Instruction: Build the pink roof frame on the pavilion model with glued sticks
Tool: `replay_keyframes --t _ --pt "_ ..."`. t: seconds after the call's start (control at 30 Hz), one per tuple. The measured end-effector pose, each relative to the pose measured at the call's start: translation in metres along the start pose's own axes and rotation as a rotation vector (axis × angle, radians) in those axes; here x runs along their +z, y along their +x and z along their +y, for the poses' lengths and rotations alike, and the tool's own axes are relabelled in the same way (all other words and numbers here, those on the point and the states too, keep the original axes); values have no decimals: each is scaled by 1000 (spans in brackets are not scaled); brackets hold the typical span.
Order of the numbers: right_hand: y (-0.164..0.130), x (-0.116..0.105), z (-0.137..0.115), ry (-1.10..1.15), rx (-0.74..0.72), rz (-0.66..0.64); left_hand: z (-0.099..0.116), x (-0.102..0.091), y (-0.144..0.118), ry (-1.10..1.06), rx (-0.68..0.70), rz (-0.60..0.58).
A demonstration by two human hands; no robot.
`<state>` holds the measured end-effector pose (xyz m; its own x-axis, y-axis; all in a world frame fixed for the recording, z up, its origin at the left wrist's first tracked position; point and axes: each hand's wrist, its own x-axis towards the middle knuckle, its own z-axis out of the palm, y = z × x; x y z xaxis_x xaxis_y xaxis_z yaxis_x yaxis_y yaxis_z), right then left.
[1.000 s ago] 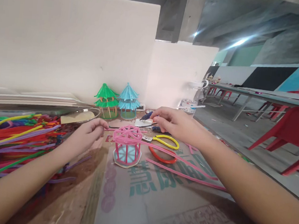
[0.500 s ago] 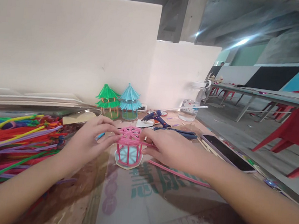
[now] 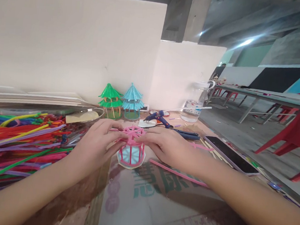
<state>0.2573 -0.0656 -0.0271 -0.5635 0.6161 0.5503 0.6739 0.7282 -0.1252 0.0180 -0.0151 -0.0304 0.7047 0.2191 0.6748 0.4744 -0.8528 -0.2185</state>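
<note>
Frame [image 3: 130, 154] in pink, top between left grip [image 3: 98, 138] and right grip [image 3: 166, 145]

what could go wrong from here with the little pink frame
The left hand and right hand are both at the top of the pink frame; its posts look thin, so uneven pressure might bend or loosen them.

The glue gun lies just behind; if its nozzle is hot, a stray touch could burn.

The loose pink strip lies close by the right forearm, which might brush it aside.
</note>
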Motion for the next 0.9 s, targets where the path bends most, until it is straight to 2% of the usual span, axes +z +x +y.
replay_keyframes --t 0.53,0.7,0.9 --pt "-1 6 4 46 -4 8 4 0 1 -37 -1 -35" --pt "-1 5 7 53 -34 3 2 -7 2 -73 -79 -73" --pt "1 2 6 63 -8 -4 -4 -12 2 16 -47 -113"
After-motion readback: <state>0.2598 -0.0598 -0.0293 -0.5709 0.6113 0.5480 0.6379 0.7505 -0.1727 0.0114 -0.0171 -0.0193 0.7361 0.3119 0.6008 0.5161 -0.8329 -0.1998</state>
